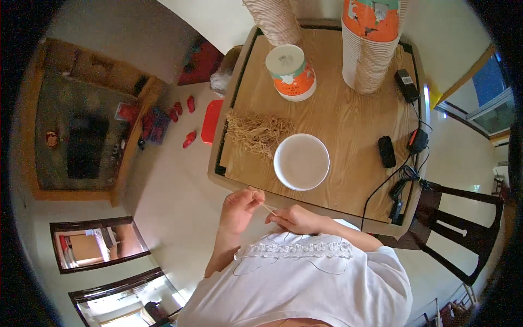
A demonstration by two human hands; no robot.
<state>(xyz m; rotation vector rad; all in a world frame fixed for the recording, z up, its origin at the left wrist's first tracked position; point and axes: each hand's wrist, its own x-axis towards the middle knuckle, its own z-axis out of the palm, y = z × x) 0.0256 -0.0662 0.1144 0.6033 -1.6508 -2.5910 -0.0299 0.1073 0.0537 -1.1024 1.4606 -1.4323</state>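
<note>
Right hand (pixel 297 219), one: pinching a thin string (pixel 269 209) near the table's (pixel 338 117) near edge. Left hand (pixel 238 210), one: pinching the same string. White bowl (pixel 302 162), one: standing beyond. String heap (pixel 259 132): lying just beside it. Orange-and-white tub (pixel 291 76), one: standing farther back. Tall tub stacks, two: rising behind.

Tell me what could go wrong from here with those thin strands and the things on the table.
The thin tan strand between the left hand and right hand could slip from the fingertips. The tangled pile of tan strands might knot if one is pulled out. The black cable runs over the near edge of the table, close to the right arm, which might snag it.
</note>
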